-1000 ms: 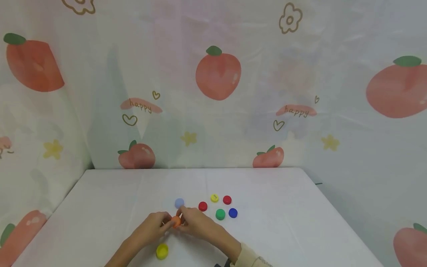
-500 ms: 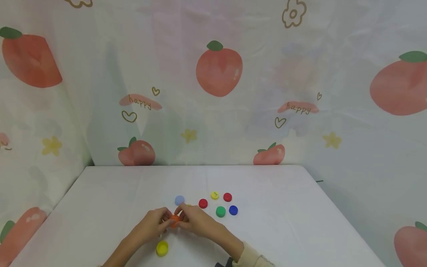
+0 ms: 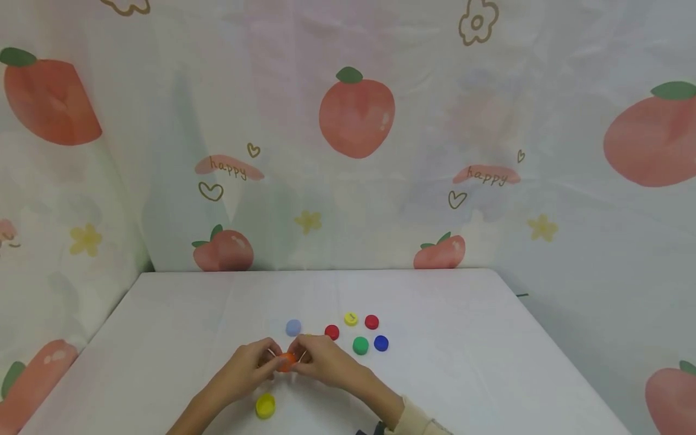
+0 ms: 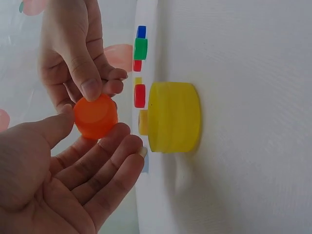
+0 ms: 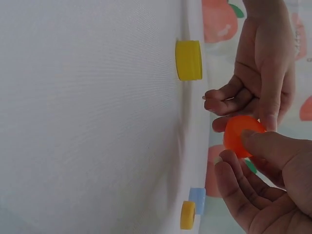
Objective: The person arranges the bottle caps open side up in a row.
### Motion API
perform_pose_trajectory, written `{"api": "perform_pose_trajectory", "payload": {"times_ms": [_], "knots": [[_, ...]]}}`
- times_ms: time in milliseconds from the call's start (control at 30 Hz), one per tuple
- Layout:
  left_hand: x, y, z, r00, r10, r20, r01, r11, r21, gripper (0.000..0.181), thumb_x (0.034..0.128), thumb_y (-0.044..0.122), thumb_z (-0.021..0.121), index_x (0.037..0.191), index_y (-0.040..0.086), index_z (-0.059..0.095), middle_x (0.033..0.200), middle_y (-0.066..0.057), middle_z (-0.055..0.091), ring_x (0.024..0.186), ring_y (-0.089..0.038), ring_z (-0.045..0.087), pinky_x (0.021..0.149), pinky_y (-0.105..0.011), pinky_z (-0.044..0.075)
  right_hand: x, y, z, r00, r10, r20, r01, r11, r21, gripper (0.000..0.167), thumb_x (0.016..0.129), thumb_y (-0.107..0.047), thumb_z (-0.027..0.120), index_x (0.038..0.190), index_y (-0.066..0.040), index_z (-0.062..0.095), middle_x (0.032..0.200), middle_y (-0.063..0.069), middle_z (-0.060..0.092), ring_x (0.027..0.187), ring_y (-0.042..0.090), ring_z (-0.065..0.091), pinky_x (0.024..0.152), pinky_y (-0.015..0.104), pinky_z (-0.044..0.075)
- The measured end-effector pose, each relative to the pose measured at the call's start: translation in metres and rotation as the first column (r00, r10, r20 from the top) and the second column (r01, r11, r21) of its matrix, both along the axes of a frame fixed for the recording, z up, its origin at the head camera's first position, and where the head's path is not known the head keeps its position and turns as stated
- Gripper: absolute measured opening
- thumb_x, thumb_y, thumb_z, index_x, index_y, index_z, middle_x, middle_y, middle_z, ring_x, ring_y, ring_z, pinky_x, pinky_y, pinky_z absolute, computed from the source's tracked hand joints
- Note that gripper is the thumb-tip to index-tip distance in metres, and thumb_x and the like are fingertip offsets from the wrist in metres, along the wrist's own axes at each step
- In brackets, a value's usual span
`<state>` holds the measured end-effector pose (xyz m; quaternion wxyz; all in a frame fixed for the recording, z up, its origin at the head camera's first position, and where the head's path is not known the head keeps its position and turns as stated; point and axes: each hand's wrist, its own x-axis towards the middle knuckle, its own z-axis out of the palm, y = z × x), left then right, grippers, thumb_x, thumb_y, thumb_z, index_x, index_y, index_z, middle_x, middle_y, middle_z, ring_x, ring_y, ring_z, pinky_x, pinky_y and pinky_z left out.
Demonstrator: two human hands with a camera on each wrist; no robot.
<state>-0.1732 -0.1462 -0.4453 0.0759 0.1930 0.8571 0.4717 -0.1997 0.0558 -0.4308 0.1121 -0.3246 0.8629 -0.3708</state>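
Above the white table both hands hold one orange bottle cap between them. In the left wrist view, the thumb and fingers of my left hand pinch the cap from below. My right hand grips it from the other side; the right wrist view has its thumb lying on the cap's face. Close to my left hand, on the table, is a larger yellow cap, its hollow side up. A yellow-orange cap is largely hidden behind my right hand in the head view.
Beyond the hands lie a light blue cap, two red caps, a yellow cap, a green cap and a dark blue cap. A fruit-patterned cloth hangs behind and beside the table.
Both hands keep hold of the orange cap, with only small shifts of the fingers. The head view has tilted slightly. The caps on the table stay where they were.
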Motion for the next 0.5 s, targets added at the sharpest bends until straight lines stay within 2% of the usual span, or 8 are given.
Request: {"api": "perform_pose_trajectory", "payload": {"times_ms": [167, 367, 500], "knots": [[0.0032, 0.001, 0.0027, 1.0, 0.002, -0.008, -0.002, 1.0, -0.002, 0.029, 0.0904, 0.034, 0.062, 0.094, 0.006, 0.058, 0.082, 0.0, 0.065, 0.068, -0.016, 0.062, 0.06, -0.023, 0.05, 0.0023, 0.002, 0.0021, 1.0, 0.006, -0.021, -0.006, 1.0, 0.002, 0.019, 0.084, -0.011, 0.072, 0.102, -0.012, 0.063, 0.085, -0.011, 0.062, 0.075, -0.001, 0.057, 0.069, 0.013, 0.047], [0.0075, 0.0011, 0.0045, 1.0, 0.001, -0.031, -0.001, 1.0, -0.012, 0.026, 0.0865, 0.032, 0.068, 0.092, 0.008, 0.059, 0.087, 0.001, 0.065, 0.07, -0.014, 0.062, 0.062, -0.023, 0.051, 0.0053, 0.0042, 0.0036, 1.0, 0.002, -0.002, -0.002, 1.0, -0.005, 0.019, 0.084, -0.013, 0.072, 0.102, -0.014, 0.065, 0.084, -0.012, 0.064, 0.076, -0.001, 0.059, 0.07, 0.013, 0.048], [0.0094, 0.0004, 0.0042, 0.999, 0.007, -0.04, -0.007, 1.0, -0.01, 0.024, 0.085, 0.03, 0.07, 0.092, 0.01, 0.059, 0.089, 0.002, 0.065, 0.072, -0.011, 0.062, 0.062, -0.023, 0.051, 0.0068, 0.0059, 0.0033, 1.0, 0.02, 0.002, -0.02, 0.999, -0.028, 0.021, 0.087, -0.017, 0.069, 0.107, -0.012, 0.066, 0.09, -0.011, 0.065, 0.08, -0.001, 0.06, 0.072, 0.014, 0.048]]}}
